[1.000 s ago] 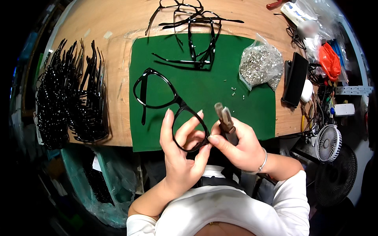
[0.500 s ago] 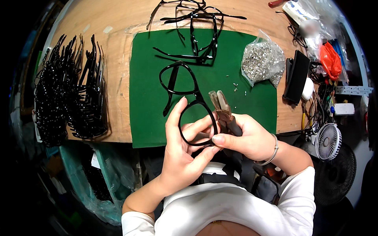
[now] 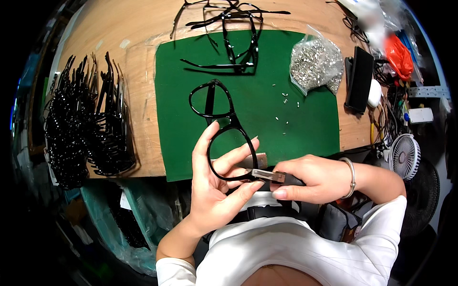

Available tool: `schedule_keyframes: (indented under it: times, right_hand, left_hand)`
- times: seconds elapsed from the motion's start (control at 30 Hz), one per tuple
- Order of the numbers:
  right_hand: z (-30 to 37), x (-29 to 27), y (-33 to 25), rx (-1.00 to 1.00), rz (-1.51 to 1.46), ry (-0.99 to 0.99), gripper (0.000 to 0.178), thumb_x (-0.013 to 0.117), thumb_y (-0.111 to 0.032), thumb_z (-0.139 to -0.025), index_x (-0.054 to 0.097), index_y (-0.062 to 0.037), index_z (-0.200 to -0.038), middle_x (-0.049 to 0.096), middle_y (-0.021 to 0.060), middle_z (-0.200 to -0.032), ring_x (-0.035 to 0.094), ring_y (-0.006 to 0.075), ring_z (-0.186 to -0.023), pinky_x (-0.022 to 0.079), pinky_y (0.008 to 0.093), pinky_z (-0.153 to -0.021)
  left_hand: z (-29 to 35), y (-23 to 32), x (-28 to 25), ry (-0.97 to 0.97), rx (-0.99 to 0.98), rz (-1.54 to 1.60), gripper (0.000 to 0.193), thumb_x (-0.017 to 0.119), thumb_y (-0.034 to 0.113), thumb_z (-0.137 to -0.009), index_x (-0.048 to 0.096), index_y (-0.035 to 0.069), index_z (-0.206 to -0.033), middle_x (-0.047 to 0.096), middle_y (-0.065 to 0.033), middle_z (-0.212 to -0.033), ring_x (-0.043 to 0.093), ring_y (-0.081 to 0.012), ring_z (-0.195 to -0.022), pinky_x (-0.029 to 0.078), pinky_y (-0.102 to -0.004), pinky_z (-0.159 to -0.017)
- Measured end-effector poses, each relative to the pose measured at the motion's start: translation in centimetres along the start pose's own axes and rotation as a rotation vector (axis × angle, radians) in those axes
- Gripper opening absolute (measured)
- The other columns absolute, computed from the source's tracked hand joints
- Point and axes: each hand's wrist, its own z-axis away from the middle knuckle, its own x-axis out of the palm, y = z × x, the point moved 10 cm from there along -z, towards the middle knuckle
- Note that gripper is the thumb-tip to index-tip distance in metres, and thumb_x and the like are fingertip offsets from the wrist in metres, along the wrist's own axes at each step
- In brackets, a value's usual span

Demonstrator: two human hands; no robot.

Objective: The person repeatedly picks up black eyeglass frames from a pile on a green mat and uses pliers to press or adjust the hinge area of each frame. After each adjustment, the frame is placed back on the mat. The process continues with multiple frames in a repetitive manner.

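My left hand (image 3: 214, 181) is closed on a black eyeglass frame (image 3: 232, 106), held upright over the near edge of the green mat (image 3: 305, 133). One rim points away from me and the other lies among my fingers. My right hand (image 3: 310, 178) grips a pair of pliers (image 3: 269, 175) by the handles. The pliers' jaws lie against the near corner of the eyeglass frame, beside my left thumb tip. Whether the jaws pinch anything there is too small to tell.
Several black eyeglass frames (image 3: 255, 57) lie tangled at the mat's far edge. Left of the mat stands a dense pile of black frames (image 3: 86, 128). Toward the right are a clear bag of small metal pieces (image 3: 315, 64), a black case (image 3: 359, 81) and a white fan (image 3: 404, 156).
My right hand has swung the pliers down from pointing away to lying sideways, with their jaws now at the frame's near corner. The eyeglass frame has shifted slightly left.
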Motion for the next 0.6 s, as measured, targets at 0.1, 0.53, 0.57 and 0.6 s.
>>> schedule_keyframes:
  times: [0.1, 0.53, 0.57, 0.6]
  right_hand:
    - [0.0, 0.2, 0.6, 0.133, 0.102, -0.081, 0.034, 0.057, -0.033, -0.082, 0.051, -0.0003, -0.087, 0.058, 0.0122, -0.073, 0.058, 0.0257, -0.066, 0.045, 0.0333, -0.058]
    - [0.6, -3.2, 2.6, 0.118, 0.260, 0.147, 0.050, 0.061, -0.034, -0.078, 0.048, 0.0015, -0.111, 0.059, 0.0187, -0.094, 0.059, 0.0304, -0.086, 0.046, 0.0334, -0.074]
    - [1.2, -3.9, 3.4, 0.143, 0.372, 0.235, 0.053, 0.061, -0.035, -0.078, 0.046, 0.0016, -0.114, 0.059, 0.0189, -0.097, 0.059, 0.0309, -0.088, 0.046, 0.0337, -0.075]
    - [1.8, -4.4, 4.7, 0.187, 0.501, 0.357, 0.059, 0.062, -0.037, -0.077, 0.043, 0.0006, -0.118, 0.057, 0.0208, -0.102, 0.058, 0.0294, -0.091, 0.045, 0.0345, -0.078]
  left_hand:
    - [0.1, -0.3, 0.4, -0.052, 0.019, -0.019, 0.084, 0.054, -0.012, -0.074, -0.003, 0.006, -0.133, 0.042, -0.0250, -0.122, 0.055, -0.0246, -0.101, 0.049, -0.0312, -0.081]
    - [-0.4, -1.5, -0.3, 0.013, -0.076, -0.010, 0.083, 0.053, -0.013, -0.075, -0.002, 0.008, -0.133, 0.041, -0.0244, -0.123, 0.056, -0.0220, -0.098, 0.049, -0.0281, -0.079]
    - [-0.6, -1.6, -0.2, 0.022, -0.082, -0.010, 0.082, 0.053, -0.013, -0.075, -0.001, 0.008, -0.133, 0.041, -0.0244, -0.123, 0.056, -0.0215, -0.097, 0.049, -0.0280, -0.079]
    - [-0.9, -1.8, -0.1, -0.012, -0.077, -0.025, 0.083, 0.054, -0.012, -0.075, -0.001, 0.009, -0.133, 0.040, -0.0241, -0.125, 0.056, -0.0217, -0.098, 0.049, -0.0273, -0.078]
